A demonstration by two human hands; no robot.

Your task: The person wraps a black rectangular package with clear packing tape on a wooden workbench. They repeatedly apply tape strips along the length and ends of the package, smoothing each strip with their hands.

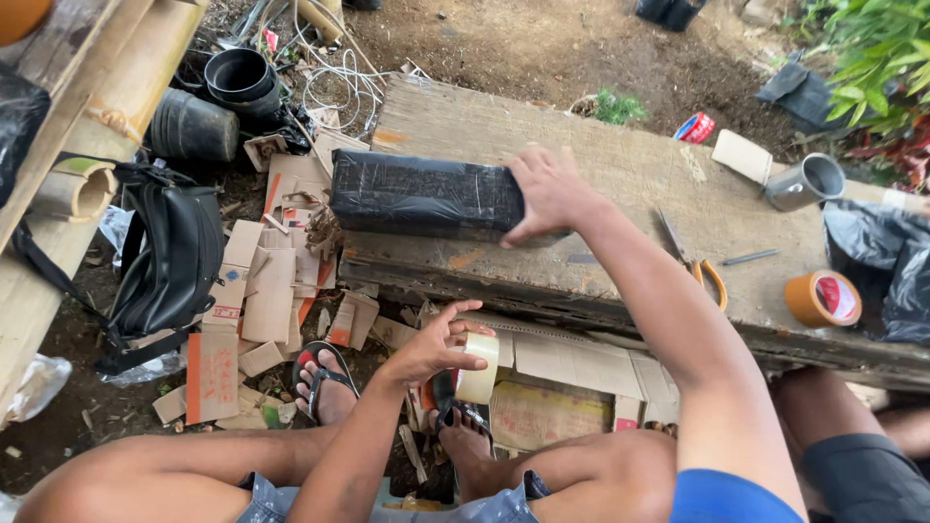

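A long box wrapped in black plastic (421, 197) lies on the left end of a low wooden bench (620, 184). My right hand (547, 194) grips the box's right end, fingers curled over it. My left hand (436, 347) is lower, in front of the bench, holding a roll of clear packing tape (479, 368) above my sandalled feet. My bare knees frame the bottom of the view.
On the bench lie orange-handled scissors (699, 263), a brown tape roll (822, 298), a metal cup (806, 181), a small red tape roll (695, 127) and black plastic (886, 261). Cardboard scraps (254, 300), a black bag (165, 257) and black pots (237, 76) lie on the dirt at left.
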